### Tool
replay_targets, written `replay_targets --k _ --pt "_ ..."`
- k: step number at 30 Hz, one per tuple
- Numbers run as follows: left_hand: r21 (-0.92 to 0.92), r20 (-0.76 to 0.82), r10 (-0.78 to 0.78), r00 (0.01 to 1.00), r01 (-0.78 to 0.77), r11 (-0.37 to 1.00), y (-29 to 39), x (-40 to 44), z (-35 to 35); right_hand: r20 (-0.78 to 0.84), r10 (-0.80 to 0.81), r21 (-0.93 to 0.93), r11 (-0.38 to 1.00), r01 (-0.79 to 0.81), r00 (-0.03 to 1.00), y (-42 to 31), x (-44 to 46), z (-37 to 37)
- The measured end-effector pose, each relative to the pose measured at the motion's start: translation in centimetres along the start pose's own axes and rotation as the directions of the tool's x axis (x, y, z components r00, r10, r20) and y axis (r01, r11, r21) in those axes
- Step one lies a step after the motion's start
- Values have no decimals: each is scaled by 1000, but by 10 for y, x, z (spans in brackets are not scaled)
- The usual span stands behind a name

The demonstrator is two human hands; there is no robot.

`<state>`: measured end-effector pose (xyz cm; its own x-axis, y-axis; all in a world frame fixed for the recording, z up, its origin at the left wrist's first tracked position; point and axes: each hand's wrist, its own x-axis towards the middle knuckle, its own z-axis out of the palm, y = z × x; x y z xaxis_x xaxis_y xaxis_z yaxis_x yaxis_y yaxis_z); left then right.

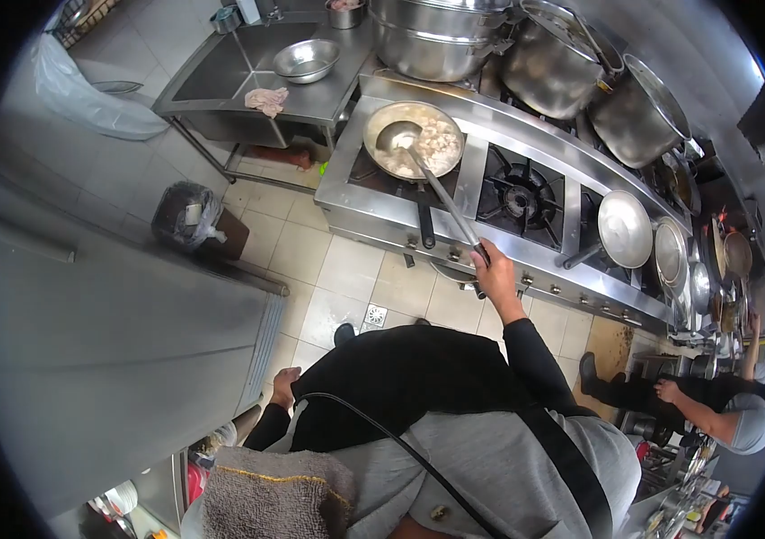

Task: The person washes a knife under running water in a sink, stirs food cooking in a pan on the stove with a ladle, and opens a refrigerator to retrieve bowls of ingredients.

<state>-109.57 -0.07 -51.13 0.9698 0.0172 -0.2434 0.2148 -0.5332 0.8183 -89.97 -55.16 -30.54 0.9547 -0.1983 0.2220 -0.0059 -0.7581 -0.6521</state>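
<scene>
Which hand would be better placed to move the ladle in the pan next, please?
Probably the right hand: it grips the ladle, whose bowl is in the pan. The left hand is low beside the apron, away from the stove.

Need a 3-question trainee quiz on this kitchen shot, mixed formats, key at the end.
1. Which holds the ladle?
A) left hand
B) right hand
C) both hands
2. True or false: every front burner of the stove has something standing on it.
3. Fill in: the ladle's bowl sits inside the ____, among pale chunks.

Key: 1. B; 2. false, one front burner is bare; 3. pan
</scene>
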Motion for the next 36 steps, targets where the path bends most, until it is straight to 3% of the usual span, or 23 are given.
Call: replay_targets --k 1,2,3,4,5,6,8,10,13,15,16,20,23,32,36 --pt "239 51 296 954 -299 924 -29 7 5 16 53 69 996 -54 998 0 -4 -2" --pt "211 81 149 985 -163 964 8 11 2 32 85 183 979 -89 996 4 -9 -1" --pt "-3 128 -39 991 39 999 56 31 10 89 155 288 942 -174 984 5 -11 -1" --pt "-198 169 -225 959 257 946 104 52 18 152 215 384 886 -258 965 3 -12 0" --pt "-522 300 -398 867 499 692 125 76 31 221 266 471 813 -342 938 1 -14 2" --pt "-625 428 -409 806 591 511 157 106 42 290 294 456 794 -402 911 -12 -13 -5" --pt "-684 513 -221 829 551 478 196 163 84 358 340 482 730 -484 869 -31 -16 -14" --pt "-689 526 -92 846 487 537 281 199 116 440 387 514 632 -580 811 -45 -18 -27" --pt "-665 646 -106 756 625 408 362 247 169 509 362 492 621 -610 781 -36 -30 -38" --pt "-699 600 -190 777 625 348 399 257 194 483 355 435 696 -571 801 -34 -39 -47" --pt "-713 579 -233 782 624 321 406 262 205 468 352 406 729 -550 811 -32 -43 -51" --pt "-727 470 -245 848 530 437 402 265 222 418 343 376 778 -503 841 -18 -55 -51" --pt "-718 484 -213 848 525 458 393 269 219 388 342 445 744 -499 856 -16 -57 -49" --pt "-689 540 -199 818 565 455 384 272 200 330 259 277 892 -356 908 18 -44 -66" --pt "-696 450 -221 866 494 521 387 270 204 218 242 208 935 -287 945 32 -40 -46"
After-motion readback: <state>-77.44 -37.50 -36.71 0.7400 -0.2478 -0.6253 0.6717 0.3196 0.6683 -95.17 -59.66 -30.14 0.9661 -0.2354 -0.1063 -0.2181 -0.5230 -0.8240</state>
